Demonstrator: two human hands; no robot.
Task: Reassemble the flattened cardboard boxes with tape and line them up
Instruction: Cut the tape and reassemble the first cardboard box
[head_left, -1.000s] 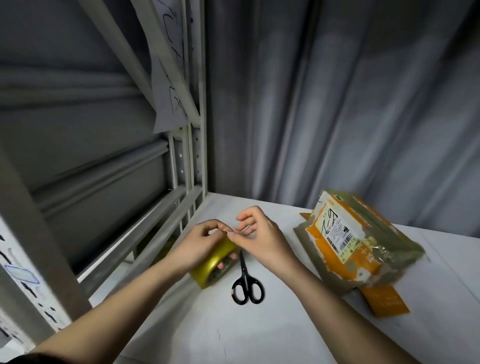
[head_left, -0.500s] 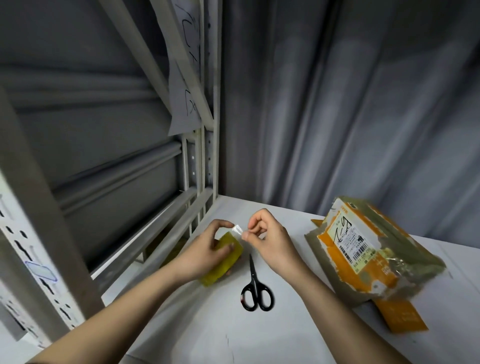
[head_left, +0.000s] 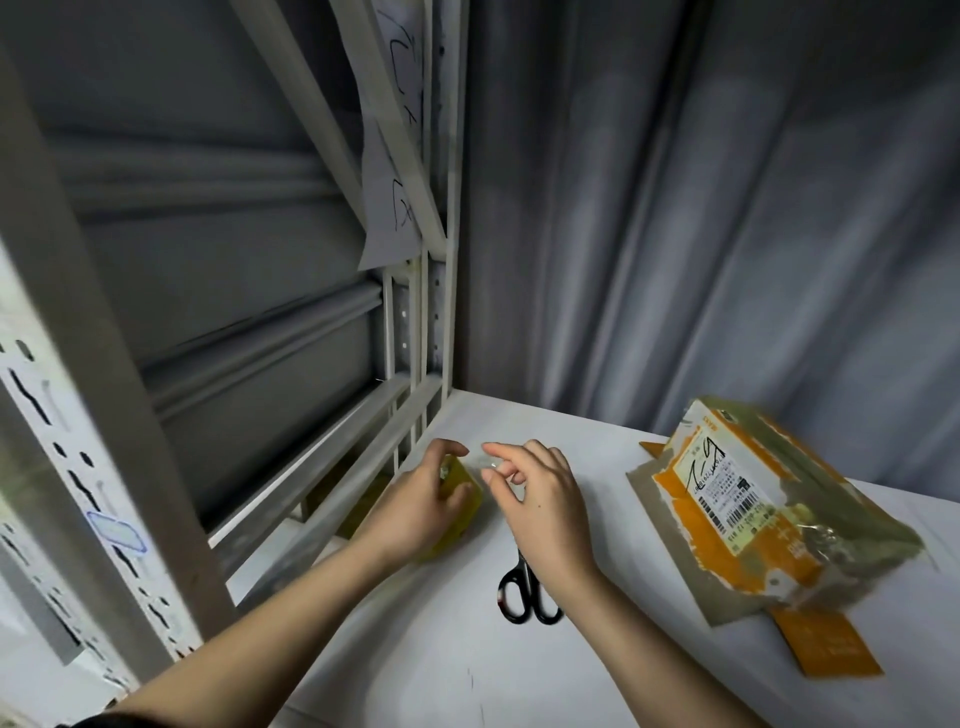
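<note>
A yellow tape roll (head_left: 460, 512) stands on the white table (head_left: 415, 654) near its left edge, and my left hand (head_left: 423, 501) grips it from above. Just right of the roll my right hand (head_left: 540, 499) hovers with thumb and forefinger pinching the clear, loose tape end (head_left: 491, 464). A flattened cardboard box (head_left: 779, 514), brown and orange with a white shipping label, lies at the right of the table, with an orange flap sticking out toward me.
Black-handled scissors (head_left: 527, 592) lie on the table under my right wrist. A white metal shelving frame (head_left: 415, 322) with a hanging paper sheet (head_left: 389, 171) stands along the left. Grey curtain (head_left: 701, 208) closes off the back.
My right hand has drawn a short way right from the roll, pulling out the tape end. The view has shifted left, so the box sits farther right.
</note>
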